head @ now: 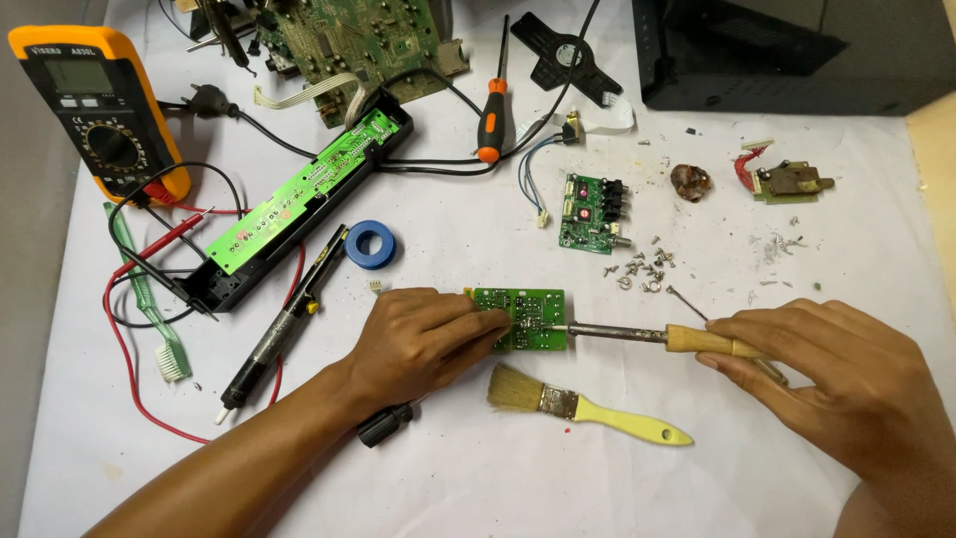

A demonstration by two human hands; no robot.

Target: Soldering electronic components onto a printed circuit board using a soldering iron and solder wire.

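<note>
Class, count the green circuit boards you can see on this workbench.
4: one under the left hand at centre, a small one above it, a long one in a black housing, one at the top edge. More may be hidden.

Left edge of small green circuit board [528, 317] hidden under left hand [423, 342]. Soldering iron [637, 336] handle end buried in right hand [846, 384]. Black box [787, 50] cut off at top edge. Scattered screws [642, 269] too small to tell apart.

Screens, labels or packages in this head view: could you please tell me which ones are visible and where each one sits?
Multimeter: far left corner of the table, black body in an orange-yellow casing, with a small rectangular grey screen above its round dial.
No packages or signs show.
</note>
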